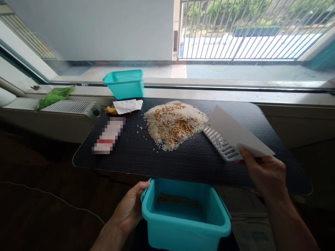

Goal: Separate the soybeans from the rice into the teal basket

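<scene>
My left hand point(132, 204) grips the left rim of a teal plastic bin point(188, 228), just below the table's front edge. A layer of small greenish-brown grains point(179, 200) lies inside along the bin's far side. My right hand point(264, 170) is closed on the near end of a white slotted panel point(235, 134), which is tilted over the right of the table. Its far end reaches the edge of a heap of white rice point(162, 134). Golden-yellow round grains point(183, 125) lie scattered over the heap.
The dark table point(131, 158) stands against the window sill. A second teal bin point(128, 85) is at its back left, near white paper point(128, 106) over a yellow-orange item. A pixelated pale item point(108, 136) lies at left. A green cloth point(56, 96) rests on the radiator point(70, 106).
</scene>
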Demonstrator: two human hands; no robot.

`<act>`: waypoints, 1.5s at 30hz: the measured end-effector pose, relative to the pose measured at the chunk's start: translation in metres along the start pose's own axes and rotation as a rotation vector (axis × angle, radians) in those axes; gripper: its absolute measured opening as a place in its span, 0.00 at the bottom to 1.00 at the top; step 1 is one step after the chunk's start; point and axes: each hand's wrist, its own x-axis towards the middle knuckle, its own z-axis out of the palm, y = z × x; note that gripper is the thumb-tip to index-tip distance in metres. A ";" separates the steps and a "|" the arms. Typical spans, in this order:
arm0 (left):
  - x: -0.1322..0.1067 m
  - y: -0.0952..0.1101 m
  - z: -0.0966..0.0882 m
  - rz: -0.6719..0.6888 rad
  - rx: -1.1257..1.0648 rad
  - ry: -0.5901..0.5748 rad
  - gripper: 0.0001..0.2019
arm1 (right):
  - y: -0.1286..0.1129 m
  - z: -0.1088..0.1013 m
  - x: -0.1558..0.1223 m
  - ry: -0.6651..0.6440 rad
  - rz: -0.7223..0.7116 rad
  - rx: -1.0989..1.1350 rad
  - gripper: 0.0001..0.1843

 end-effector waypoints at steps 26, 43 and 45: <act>0.008 -0.010 0.004 -0.023 0.010 -0.099 0.06 | -0.018 0.015 -0.004 -0.331 -0.185 -0.057 0.12; 0.006 -0.011 0.009 -0.048 0.032 -0.113 0.06 | -0.013 -0.020 -0.019 -0.246 -0.247 -0.110 0.12; 0.007 -0.011 0.008 -0.056 0.031 -0.118 0.07 | -0.012 -0.024 -0.024 -0.233 -0.203 -0.124 0.12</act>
